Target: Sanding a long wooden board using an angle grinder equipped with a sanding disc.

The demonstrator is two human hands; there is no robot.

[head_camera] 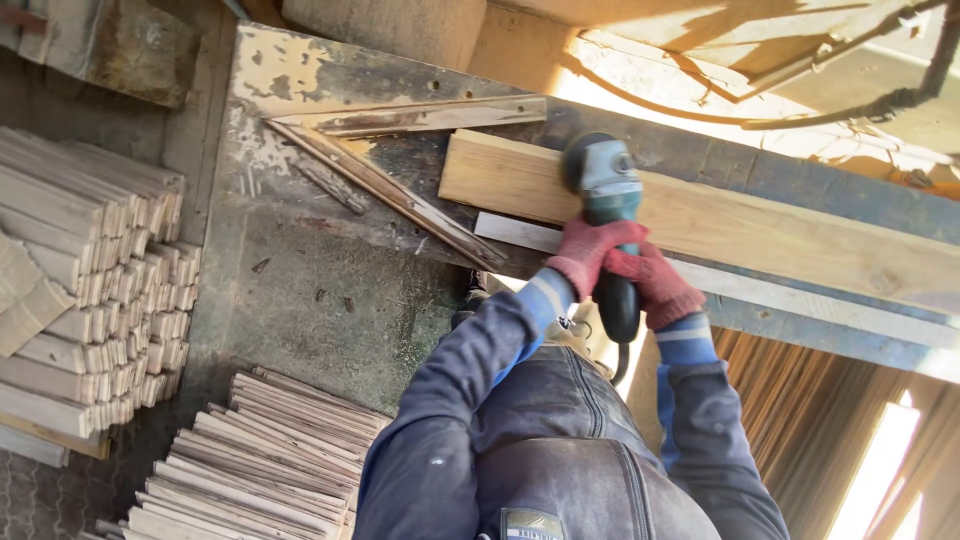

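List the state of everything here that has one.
Teal angle grinder: disc end resting on the plank, gripped two-handed.
Pale wooden plank: flat on the bench.
Left hand, red glove: closed on the grinder.
Right hand, red glove: closed on the grinder.
Thin wooden slats: stacked.

hands [625, 268] grip grinder [607, 190] | disc on plank [760, 225]
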